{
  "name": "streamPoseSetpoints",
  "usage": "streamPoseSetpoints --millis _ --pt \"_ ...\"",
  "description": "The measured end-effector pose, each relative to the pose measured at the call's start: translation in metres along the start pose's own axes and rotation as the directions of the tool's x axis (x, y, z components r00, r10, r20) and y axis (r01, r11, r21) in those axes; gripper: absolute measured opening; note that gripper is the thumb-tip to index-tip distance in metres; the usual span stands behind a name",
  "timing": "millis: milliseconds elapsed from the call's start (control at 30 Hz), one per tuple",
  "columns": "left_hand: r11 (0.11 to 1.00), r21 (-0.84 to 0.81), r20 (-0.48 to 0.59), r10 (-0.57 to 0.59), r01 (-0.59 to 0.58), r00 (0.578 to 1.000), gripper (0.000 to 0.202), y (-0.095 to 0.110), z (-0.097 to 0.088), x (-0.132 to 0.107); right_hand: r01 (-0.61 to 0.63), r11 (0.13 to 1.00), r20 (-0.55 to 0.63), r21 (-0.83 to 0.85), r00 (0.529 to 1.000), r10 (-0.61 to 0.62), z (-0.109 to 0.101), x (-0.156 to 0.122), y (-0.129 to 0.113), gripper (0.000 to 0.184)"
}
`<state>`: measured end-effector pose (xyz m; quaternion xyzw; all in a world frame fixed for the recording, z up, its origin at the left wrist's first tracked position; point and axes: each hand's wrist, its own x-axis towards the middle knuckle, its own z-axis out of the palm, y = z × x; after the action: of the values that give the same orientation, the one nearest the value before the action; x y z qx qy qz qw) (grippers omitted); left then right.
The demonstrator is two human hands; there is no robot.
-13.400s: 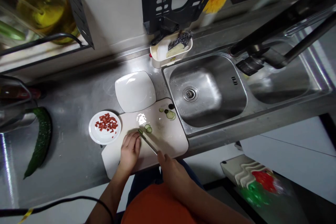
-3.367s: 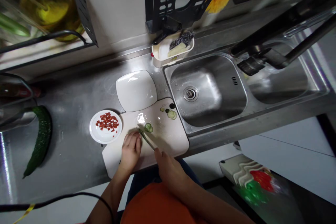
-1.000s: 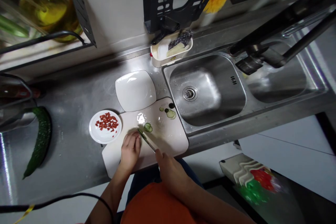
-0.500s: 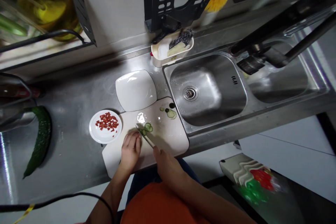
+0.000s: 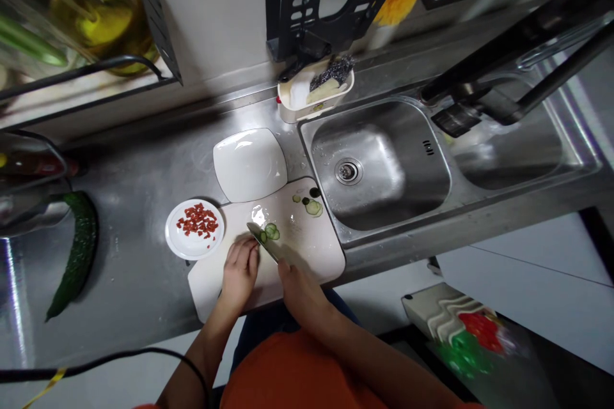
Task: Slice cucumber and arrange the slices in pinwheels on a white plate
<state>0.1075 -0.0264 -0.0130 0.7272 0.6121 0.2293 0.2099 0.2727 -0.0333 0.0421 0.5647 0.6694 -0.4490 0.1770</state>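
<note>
My right hand (image 5: 303, 293) grips the handle of a kitchen knife (image 5: 263, 245), whose blade slants up and left over the white cutting board (image 5: 307, 252). Just left of the blade, my left hand (image 5: 240, 271) has its fingers curled down on a cucumber piece, mostly hidden beneath them. Thin cucumber slices (image 5: 272, 231) lie against the blade's right side. More slices and dark end bits (image 5: 314, 208) rest at the board's upper right corner. A small round plate (image 5: 192, 248) with chopped red pieces (image 5: 197, 220) sits left of the board.
A square white plate (image 5: 250, 166) touches the board's far edge. To the right is a steel sink (image 5: 384, 172) with a black faucet (image 5: 460, 116). A whole cucumber (image 5: 79, 255) lies at the left. A caddy (image 5: 316, 105) with scrubbers stands by the wall.
The knife has shifted slightly left, and more of its blade shows above the slices. My left hand stays almost in place. The view has moved slightly.
</note>
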Motion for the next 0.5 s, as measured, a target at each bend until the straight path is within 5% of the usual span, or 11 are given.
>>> streamPoseSetpoints --millis 233,500 --pt "1.0 0.012 0.081 -0.005 0.004 0.997 0.032 0.004 -0.012 -0.005 0.009 0.999 -0.081 -0.045 0.997 -0.012 0.009 0.0 0.016 0.049" --pt "0.983 0.124 0.099 -0.151 0.138 0.984 0.05 -0.006 -0.026 -0.047 -0.008 0.996 -0.111 -0.094 0.994 -0.002 -0.007 -0.011 0.031 0.049"
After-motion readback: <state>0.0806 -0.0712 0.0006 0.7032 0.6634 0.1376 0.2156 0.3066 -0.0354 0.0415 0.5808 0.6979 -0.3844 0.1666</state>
